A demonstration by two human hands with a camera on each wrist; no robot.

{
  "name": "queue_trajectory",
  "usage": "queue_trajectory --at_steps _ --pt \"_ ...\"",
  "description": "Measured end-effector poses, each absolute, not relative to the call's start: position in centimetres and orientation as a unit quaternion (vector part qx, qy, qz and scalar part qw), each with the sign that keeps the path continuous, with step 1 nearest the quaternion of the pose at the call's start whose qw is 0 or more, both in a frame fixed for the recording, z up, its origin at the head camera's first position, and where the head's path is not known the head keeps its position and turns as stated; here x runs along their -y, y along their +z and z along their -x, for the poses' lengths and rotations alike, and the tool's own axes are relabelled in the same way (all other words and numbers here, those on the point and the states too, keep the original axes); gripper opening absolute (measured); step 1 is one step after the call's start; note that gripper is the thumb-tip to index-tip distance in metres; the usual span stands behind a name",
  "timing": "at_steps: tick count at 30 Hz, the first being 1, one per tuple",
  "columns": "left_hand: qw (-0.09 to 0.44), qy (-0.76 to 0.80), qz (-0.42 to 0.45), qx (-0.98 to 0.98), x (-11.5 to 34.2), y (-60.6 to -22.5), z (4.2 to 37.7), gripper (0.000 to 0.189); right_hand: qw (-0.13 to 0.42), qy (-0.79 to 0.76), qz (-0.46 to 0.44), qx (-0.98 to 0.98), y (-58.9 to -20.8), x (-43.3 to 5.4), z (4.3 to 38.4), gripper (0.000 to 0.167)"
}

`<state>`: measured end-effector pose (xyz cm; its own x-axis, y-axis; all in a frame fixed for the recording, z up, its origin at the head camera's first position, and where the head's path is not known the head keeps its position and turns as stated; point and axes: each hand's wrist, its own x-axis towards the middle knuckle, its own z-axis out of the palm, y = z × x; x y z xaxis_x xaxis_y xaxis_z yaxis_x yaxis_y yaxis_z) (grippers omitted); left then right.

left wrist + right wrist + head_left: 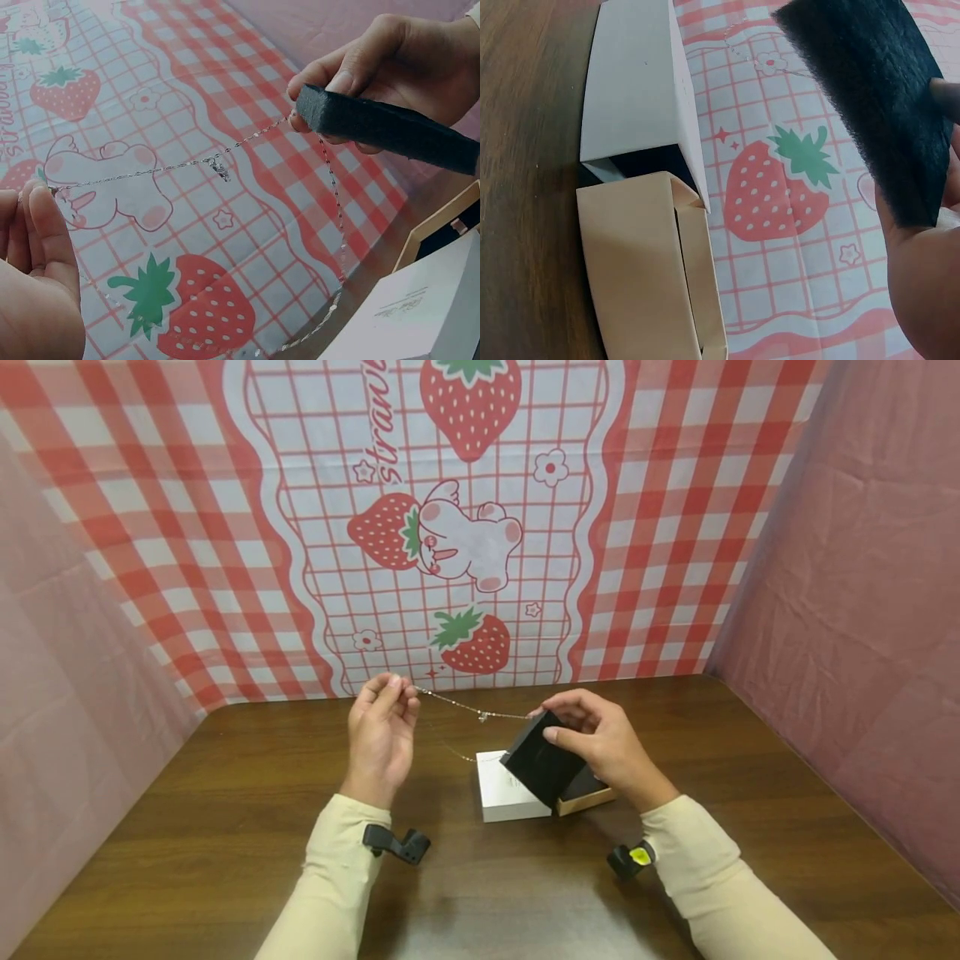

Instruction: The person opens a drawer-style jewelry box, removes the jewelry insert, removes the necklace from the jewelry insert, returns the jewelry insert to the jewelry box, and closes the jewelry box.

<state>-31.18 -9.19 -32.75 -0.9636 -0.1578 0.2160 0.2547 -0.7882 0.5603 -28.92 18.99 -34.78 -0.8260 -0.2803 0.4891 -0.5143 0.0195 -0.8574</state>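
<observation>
My left hand (382, 722) pinches one end of a thin silver necklace (453, 702) between thumb and fingertips. From there the chain runs across to my right hand (603, 739), with a small pendant (220, 171) hanging near its middle. A second strand of chain sags below in a loop. My right hand grips a black foam pad (543, 760) by its edge, thumb on one face and fingers behind. The chain's other end meets the pad's upper corner at the right fingertips. In the right wrist view the pad (870, 97) hides part of that hand.
Below the pad a white box lid (510, 793) with faint print lies on the brown wooden table (262, 810). Beside it stands a kraft-brown box (588, 797) with a dark inside. A strawberry-patterned cloth (465, 527) hangs behind, with pink cloth on both sides.
</observation>
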Motion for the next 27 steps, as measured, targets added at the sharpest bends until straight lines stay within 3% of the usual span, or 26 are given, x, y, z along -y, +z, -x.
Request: queue_trajectory --at_steps 27 --pt "0.077 -0.921 0.113 0.365 11.4 -31.3 30.6 0.010 0.125 0.641 -0.243 0.717 -35.0 -18.8 29.1 0.030"
